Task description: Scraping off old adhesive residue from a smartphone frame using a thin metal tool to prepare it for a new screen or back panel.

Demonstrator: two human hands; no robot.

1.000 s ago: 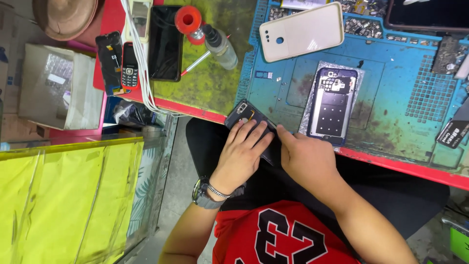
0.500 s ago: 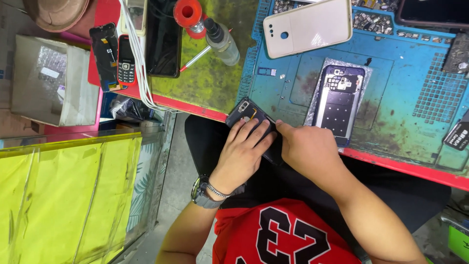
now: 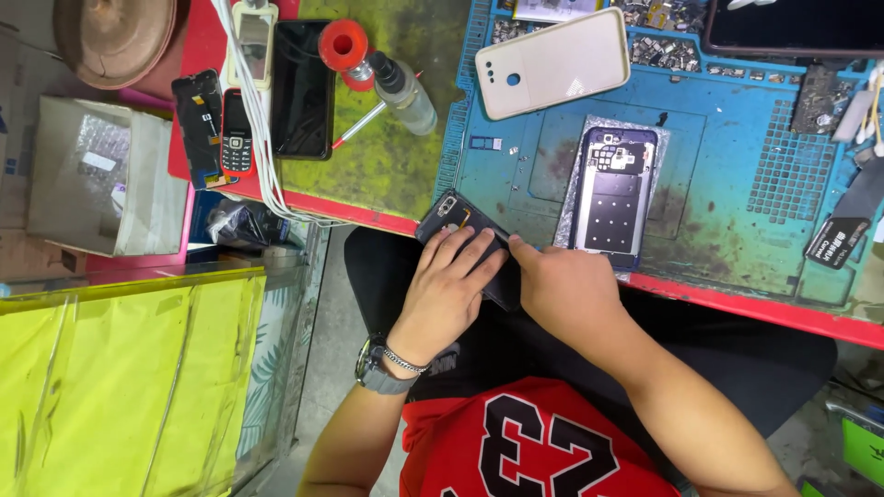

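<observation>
Nearest the camera, the left hand (image 3: 448, 293) lies flat over a dark opened phone body with exposed parts (image 3: 458, 224), fingers close together and pressed on its back, a metal watch on the wrist. The right hand (image 3: 564, 291) meets it from the other side, fingers curled and its fingertip pushed against the phone's edge – whether it pinches anything there I cannot tell. The phone hangs over the near red edge of the blue silicone repair mat (image 3: 737, 202), just off that mat's left corner.

On the mat, just beyond the hands, lies one dark blue phone frame on a silvery sheet (image 3: 612, 191); farther back on the mat, one white phone back cover (image 3: 552, 63).

Left of the mat is a stained yellow-green table surface (image 3: 391, 156) – on it one clear bottle with a red cap (image 3: 387, 72). Farther left lie one black smartphone face up (image 3: 301, 89), one small red-and-black keypad phone (image 3: 238, 133) and a bundle of white cables (image 3: 262, 138). Below that, off the table, stands a yellow glass-topped cabinet (image 3: 120, 377).
</observation>
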